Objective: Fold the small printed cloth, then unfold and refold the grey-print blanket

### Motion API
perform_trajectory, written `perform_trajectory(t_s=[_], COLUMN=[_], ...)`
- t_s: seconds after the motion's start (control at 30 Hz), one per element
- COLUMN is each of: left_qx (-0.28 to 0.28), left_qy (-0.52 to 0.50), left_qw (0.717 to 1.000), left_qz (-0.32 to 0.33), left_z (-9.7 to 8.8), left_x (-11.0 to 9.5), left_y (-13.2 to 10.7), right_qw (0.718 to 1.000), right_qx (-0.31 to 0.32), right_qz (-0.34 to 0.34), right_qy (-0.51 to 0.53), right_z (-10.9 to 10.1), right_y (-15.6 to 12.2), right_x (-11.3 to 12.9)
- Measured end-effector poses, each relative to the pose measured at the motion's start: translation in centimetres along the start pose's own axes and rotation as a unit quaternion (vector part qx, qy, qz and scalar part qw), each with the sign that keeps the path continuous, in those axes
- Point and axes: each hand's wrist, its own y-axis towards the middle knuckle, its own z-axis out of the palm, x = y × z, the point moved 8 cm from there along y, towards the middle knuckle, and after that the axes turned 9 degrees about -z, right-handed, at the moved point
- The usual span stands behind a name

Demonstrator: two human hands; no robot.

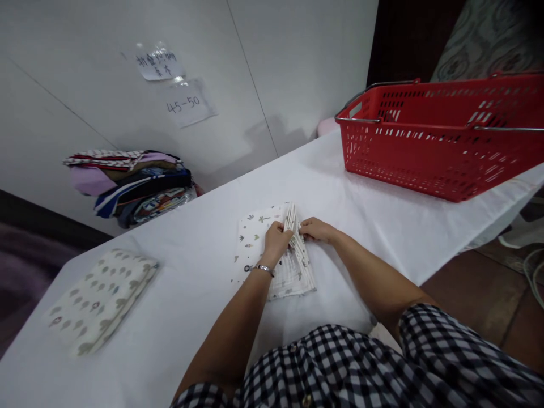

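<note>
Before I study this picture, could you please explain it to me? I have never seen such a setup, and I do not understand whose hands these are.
There is no machine: you see a person wearing the camera on the head. It looks forward and down. The left hand, with a bracelet at the wrist, and the right hand both hold a printed white cloth, folded in many layers. On the white-covered table, another folded cloth lies to the left, and a red basket stands to the right. Past the far edge is a pile of fabrics; two sheets of paper are on the wall.
</note>
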Motion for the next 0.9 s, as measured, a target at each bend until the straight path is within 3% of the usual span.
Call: perform_trajectory(t_s=[0.23, 0.47, 0.9], left_qx=[0.007, 0.001, -0.03], left_qy=[0.008, 0.025, 0.126], left_qw=[1.0, 1.0, 0.991], left_qz=[-0.003, 0.001, 0.026], left_z=[0.4, 0.7, 0.7], left_x=[0.6, 0.8, -0.7], left_y=[0.4, 0.8, -0.8], right_qw=[1.0, 1.0, 0.999], right_qx=[0.022, -0.005, -0.009], right_qz=[0.014, 0.003, 0.042], right_qy=[0.011, -0.009, -0.005], right_z=[-0.1, 0.2, 0.5], right_y=[-0.4, -0.4, -0.7], right_x=[0.5, 0.5, 0.4])
